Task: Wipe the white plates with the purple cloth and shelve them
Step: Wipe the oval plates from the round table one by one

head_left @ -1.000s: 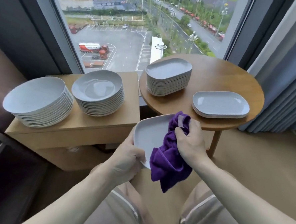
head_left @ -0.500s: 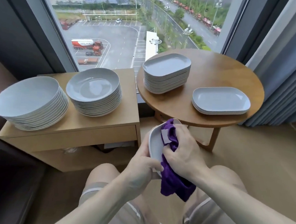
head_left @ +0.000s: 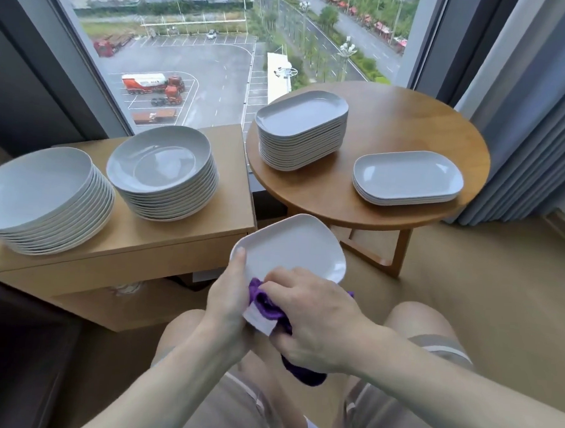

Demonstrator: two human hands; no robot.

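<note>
White plate [head_left: 290, 247] held over lap at 6 o'clock, left hand [head_left: 227, 304] fingers pinching near rim, right hand [head_left: 314, 318] clenched around purple cloth [head_left: 269, 304] at near edge; risk: thin one-sided pinch slipping under wiping pressure, plate dropping.
</note>
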